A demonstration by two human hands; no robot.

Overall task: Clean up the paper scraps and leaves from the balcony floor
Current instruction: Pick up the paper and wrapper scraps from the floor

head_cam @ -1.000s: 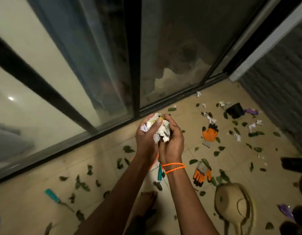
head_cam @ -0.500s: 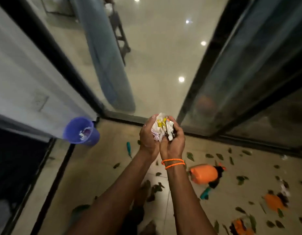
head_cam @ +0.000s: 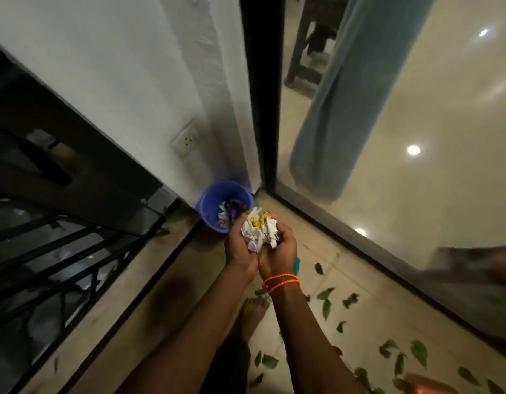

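A bunch of white paper scraps point(head_cam: 259, 228) with yellow bits is cupped between both hands. My left hand point(head_cam: 238, 245) grips it from the left and my right hand point(head_cam: 278, 251), with an orange cord at the wrist, grips it from the right. The bunch hangs just in front of a blue bucket point(head_cam: 210, 199) that stands in the balcony corner and holds more scraps point(head_cam: 229, 210). Several green leaves point(head_cam: 325, 301) lie on the tiled floor at the lower right.
A white wall with a socket point(head_cam: 186, 139) rises behind the bucket. A black metal railing point(head_cam: 61, 245) runs along the left. A glass sliding door point(head_cam: 402, 166) with a black frame closes the right side. My bare foot point(head_cam: 253, 311) stands below the hands.
The view has swung left toward the corner. My hands with the paper bunch are now much closer to the blue bucket, almost at its rim.
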